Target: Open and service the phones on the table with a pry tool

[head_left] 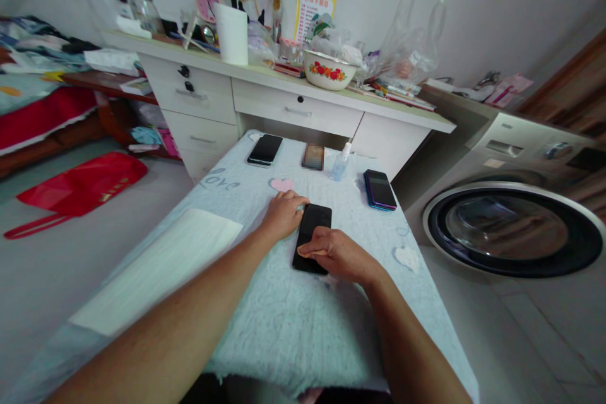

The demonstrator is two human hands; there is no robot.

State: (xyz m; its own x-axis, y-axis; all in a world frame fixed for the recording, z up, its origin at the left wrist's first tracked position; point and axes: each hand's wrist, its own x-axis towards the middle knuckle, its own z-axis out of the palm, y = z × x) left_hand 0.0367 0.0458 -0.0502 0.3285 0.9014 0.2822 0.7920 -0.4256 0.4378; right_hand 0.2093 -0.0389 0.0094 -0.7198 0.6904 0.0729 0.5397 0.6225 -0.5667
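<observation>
A black smartphone (pixel 312 222) lies face up on the cloth-covered table. My left hand (pixel 283 213) holds its upper left corner, with fingertips against the edge. Over the lower half of the screen, my right hand (pixel 334 251) is closed, pressing a thin orange piece (pixel 305 252) that looks like a folded cloth onto the glass. Most of that piece is hidden by my fingers. Beyond the phone stands a clear spray bottle (pixel 339 165). Stacked phones (pixel 380 189) lie to the right, and more phones (pixel 265 149) lie at the far left.
A long white sheet (pixel 161 271) covers part of the table's left side. A small blurred brown item (pixel 313 156) lies near the far edge. Behind is a white desk (pixel 298 107) with clutter on top. A washing machine (pixel 511 227) stands right; a red bag (pixel 85 183) lies on the floor.
</observation>
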